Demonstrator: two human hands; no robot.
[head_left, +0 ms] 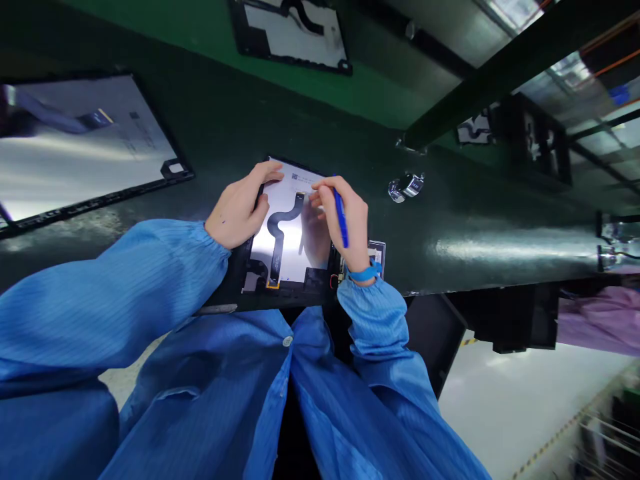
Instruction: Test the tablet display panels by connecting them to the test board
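In front of me on the bench lies a flat screen panel with a silvery back and a black frame. A dark, wavy flex cable runs down its back. My left hand rests on the panel's left edge, its fingers spread over the corner and side. Above the panel's right side is my right hand, fingers closed around a blue pen. The pen's lower end is hidden by the fingers. Under my right wrist, a small circuit part is partly covered.
Another silvery panel lies at the left, and one more on the green strip at the back. A shiny metal piece sits right of my hands, near a dark post. Pink cloth shows at far right.
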